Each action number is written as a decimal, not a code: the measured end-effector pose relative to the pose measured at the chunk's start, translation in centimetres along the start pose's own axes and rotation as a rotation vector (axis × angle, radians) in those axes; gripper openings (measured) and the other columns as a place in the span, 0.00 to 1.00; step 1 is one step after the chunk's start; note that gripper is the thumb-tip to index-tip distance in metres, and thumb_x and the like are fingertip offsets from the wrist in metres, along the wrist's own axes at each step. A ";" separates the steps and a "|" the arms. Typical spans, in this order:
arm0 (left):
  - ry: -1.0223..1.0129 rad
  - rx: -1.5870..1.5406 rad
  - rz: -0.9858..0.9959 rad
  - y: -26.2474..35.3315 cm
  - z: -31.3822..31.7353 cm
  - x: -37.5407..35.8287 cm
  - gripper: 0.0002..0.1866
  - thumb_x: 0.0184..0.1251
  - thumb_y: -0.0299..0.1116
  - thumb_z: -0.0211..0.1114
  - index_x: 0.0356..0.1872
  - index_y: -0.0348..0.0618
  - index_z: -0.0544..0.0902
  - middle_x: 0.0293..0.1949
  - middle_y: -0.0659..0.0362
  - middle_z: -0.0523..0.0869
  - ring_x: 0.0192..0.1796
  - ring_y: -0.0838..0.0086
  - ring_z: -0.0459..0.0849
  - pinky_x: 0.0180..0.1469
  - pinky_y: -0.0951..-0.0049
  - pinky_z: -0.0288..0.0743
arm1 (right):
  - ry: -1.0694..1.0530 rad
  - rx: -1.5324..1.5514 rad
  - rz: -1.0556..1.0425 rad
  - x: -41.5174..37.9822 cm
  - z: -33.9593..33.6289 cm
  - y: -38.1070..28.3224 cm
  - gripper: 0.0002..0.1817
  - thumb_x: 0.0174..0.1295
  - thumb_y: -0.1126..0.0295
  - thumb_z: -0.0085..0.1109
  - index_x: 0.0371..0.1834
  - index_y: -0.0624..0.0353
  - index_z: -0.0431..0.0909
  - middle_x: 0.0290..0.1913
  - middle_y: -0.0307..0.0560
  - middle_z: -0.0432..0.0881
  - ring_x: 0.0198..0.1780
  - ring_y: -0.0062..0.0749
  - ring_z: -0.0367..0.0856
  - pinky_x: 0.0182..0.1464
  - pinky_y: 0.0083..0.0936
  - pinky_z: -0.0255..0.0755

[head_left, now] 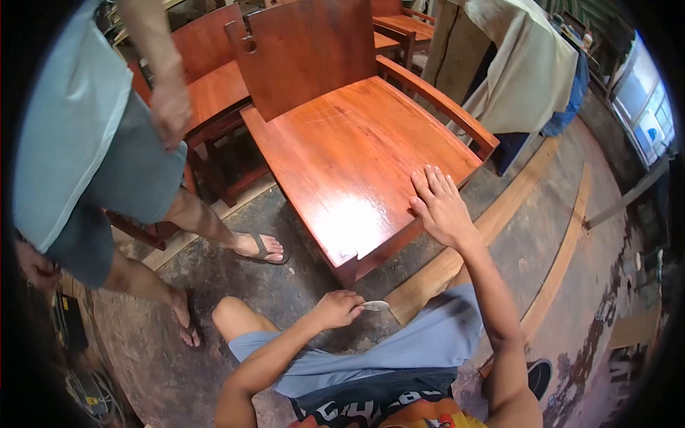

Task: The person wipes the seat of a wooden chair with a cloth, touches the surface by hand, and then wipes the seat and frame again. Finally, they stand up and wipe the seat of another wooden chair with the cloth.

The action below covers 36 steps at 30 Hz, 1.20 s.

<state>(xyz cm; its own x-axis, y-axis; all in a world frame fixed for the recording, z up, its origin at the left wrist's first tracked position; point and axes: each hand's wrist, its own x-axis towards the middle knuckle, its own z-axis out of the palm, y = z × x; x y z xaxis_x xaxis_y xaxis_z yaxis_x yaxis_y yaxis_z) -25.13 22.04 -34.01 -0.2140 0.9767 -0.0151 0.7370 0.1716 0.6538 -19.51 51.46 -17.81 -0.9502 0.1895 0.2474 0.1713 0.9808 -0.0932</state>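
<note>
While the glossy reddish seat is touched near its front edge by the right hand, its fingers extended and grasping nothing, a pale disc is grasped at one side by the fingers of the left hand. The chair is set directly ahead on the floor, beside a standing person. Contact with the shiny wood is best made light and flat, so that smears are avoided; the disc should be carried clear of the front corner, lest the finish be scratched.
</note>
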 end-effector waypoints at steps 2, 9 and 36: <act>0.010 -0.004 0.010 -0.4 -0.1 0.0 0.12 0.70 0.40 0.62 0.43 0.44 0.86 0.36 0.54 0.85 0.43 0.56 0.86 0.49 0.57 0.80 | -0.013 -0.087 -0.003 -0.5 -0.2 -2.0 0.33 0.73 0.49 0.49 0.74 0.62 0.67 0.76 0.65 0.62 0.78 0.62 0.56 0.80 0.53 0.46; -0.085 -0.017 0.013 -1.5 0.2 0.9 0.12 0.71 0.39 0.61 0.44 0.44 0.85 0.38 0.54 0.85 0.47 0.56 0.85 0.51 0.56 0.78 | 0.068 0.138 -0.395 -4.5 0.8 -2.4 0.33 0.69 0.48 0.55 0.71 0.58 0.70 0.72 0.60 0.70 0.76 0.54 0.64 0.76 0.55 0.56; 0.302 -0.677 0.034 4.9 -3.4 1.6 0.11 0.69 0.25 0.67 0.51 0.37 0.86 0.44 0.54 0.89 0.47 0.71 0.86 0.53 0.71 0.78 | -0.282 1.612 0.070 -15.5 6.3 -9.4 0.47 0.56 0.88 0.45 0.83 0.60 0.47 0.84 0.51 0.50 0.83 0.38 0.47 0.82 0.32 0.41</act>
<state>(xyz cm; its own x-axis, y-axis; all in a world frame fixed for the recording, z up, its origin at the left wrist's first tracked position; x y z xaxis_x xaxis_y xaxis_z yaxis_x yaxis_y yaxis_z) -24.10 24.04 -28.25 -0.4373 0.8853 0.1581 0.2103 -0.0702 0.9751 -8.07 38.99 -26.86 -0.9984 0.0376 0.0424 -0.0467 -0.1220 -0.9914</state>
